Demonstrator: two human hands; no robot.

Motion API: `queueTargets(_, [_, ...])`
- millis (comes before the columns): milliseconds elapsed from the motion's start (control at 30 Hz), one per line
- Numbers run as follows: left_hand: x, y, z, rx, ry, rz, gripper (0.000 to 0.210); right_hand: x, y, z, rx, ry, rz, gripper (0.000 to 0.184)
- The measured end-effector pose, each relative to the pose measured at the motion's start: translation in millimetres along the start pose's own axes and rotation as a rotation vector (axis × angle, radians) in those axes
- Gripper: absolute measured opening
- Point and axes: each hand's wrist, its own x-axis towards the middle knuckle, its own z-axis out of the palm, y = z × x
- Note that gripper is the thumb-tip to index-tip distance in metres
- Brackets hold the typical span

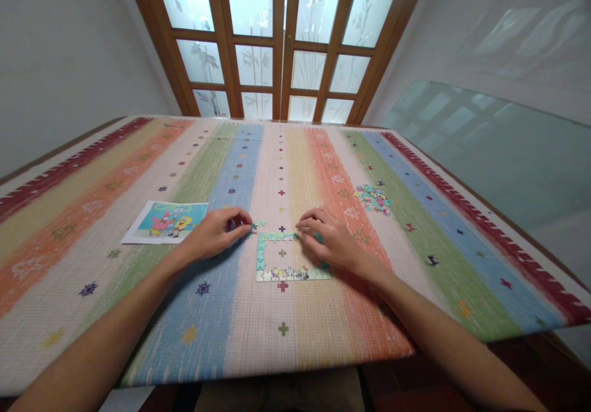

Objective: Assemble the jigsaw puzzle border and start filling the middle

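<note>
A jigsaw puzzle border [261, 258] lies on the cloth in front of me, with teal pieces on its upper and left sides and pale ones along the bottom. To its upper left, my left hand [219, 230] pinches a small green puzzle piece [253, 226] between thumb and index finger. Another loose piece [261, 222] lies just beyond those fingertips. My right hand [330, 239] bends over the border's upper right, thumb and fingers drawn together at its top edge. Whatever they pinch is too small to name. That hand covers part of the border's right side.
A printed picture sheet [157, 221] with cartoon figures lies left of my left hand. Farther right sits a pile of loose puzzle pieces [373, 198]. The striped tablecloth [240, 338] covers the table, whose front edge is near me. Glass-paned wooden doors [281, 48] stand behind.
</note>
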Motion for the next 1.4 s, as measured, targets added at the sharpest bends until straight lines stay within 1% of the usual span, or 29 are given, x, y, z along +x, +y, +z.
queueTargets(100, [-1.5, 15.5, 16.9, -0.135, -0.013, 0.020, 0.025, 0.5, -5.7, 3.6, 0.054, 0.001, -0.017, 0.016])
queueTargets(233, [-4.9, 35.1, 37.8, -0.297, -0.003, 0.017, 0.023, -0.3, -13.6, 9.4, 0.098, -0.009, -0.058, 0.022])
queueTargets(400, [-7.1, 49.2, 50.0, -0.588, -0.025, -0.026, 0.033, -0.4, -18.1, 10.7, 0.170, 0.036, -0.144, 0.018])
queueTargets(567, [-8.1, 51.2, 52.1, -0.624, -0.045, -0.044, 0.034, 1.5, -19.7, 8.0, 0.180, 0.064, -0.202, 0.015])
queueTargets(700, [-9.3, 51.3, 52.6, -0.593, -0.072, -0.050, 0.036, 1.9, -20.7, 7.4, 0.166, 0.051, -0.181, 0.014])
queueTargets(767, [-9.7, 51.5, 52.1, -0.546, -0.085, -0.041, 0.036, 1.9, -20.1, 6.9, 0.144, 0.024, -0.168, 0.014])
queueTargets(833, [-10.1, 51.0, 50.2, -0.422, -0.074, -0.007, 0.033, 2.1, -17.8, 5.2, 0.116, 0.002, -0.168, 0.015])
queueTargets(967, [-10.8, 44.5, 39.4, -0.019, 0.010, 0.157, 0.025, 2.8, -6.4, -4.1, 0.080, -0.026, -0.149, 0.014])
queueTargets(1067, [-10.4, 34.0, 26.0, 0.230, 0.009, 0.238, 0.025, 1.7, 5.8, -13.0, 0.075, -0.067, -0.101, 0.014])
queueTargets(1167, [-9.3, 21.4, 12.3, 0.413, -0.027, 0.208, 0.027, -0.5, 15.8, -19.1, 0.062, -0.134, -0.078, 0.015])
queueTargets(1233, [-8.6, 13.9, 5.0, 0.487, -0.051, 0.167, 0.028, -1.8, 19.5, -20.5, 0.043, -0.163, -0.071, 0.016])
queueTargets(1400, [-7.8, 3.3, -4.2, 0.513, -0.106, 0.097, 0.029, -3.3, 21.5, -17.9, -0.021, -0.203, -0.030, 0.015])
